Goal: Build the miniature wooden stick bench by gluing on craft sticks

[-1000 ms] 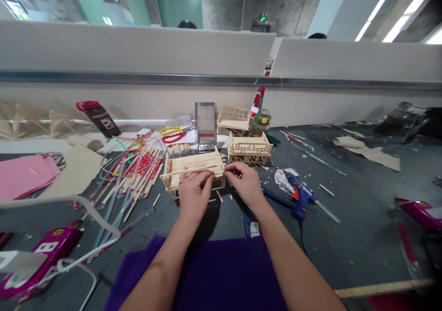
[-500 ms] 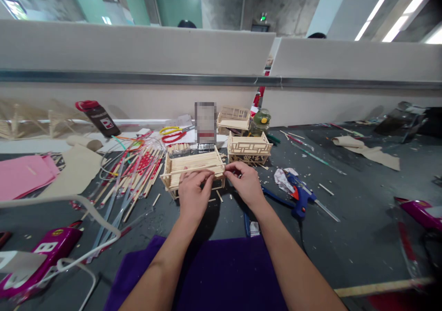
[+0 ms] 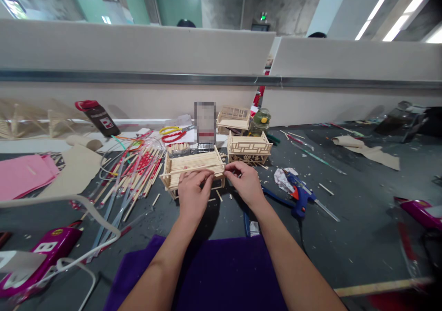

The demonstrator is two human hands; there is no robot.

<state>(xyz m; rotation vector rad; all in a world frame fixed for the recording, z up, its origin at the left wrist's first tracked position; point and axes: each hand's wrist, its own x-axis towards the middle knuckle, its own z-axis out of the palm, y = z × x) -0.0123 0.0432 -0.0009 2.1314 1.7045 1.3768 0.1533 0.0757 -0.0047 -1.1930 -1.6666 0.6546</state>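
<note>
A small wooden stick model (image 3: 188,166), shaped like a box with a slatted top, stands on the dark table (image 3: 359,219) in front of me. My left hand (image 3: 193,193) has its fingers curled and pinched on the model's near edge. My right hand (image 3: 246,182) pinches the model's right front corner with thumb and fingers. Two similar stick models (image 3: 249,148) stand just behind it.
A pile of wooden sticks in red wrappers (image 3: 136,173) lies to the left. A blue glue gun (image 3: 299,195) lies to the right beside crumpled paper. Scissors (image 3: 174,133), a dark bottle (image 3: 98,116), pink paper (image 3: 22,173) and a purple cloth (image 3: 214,274) are around. Low partition walls close the back.
</note>
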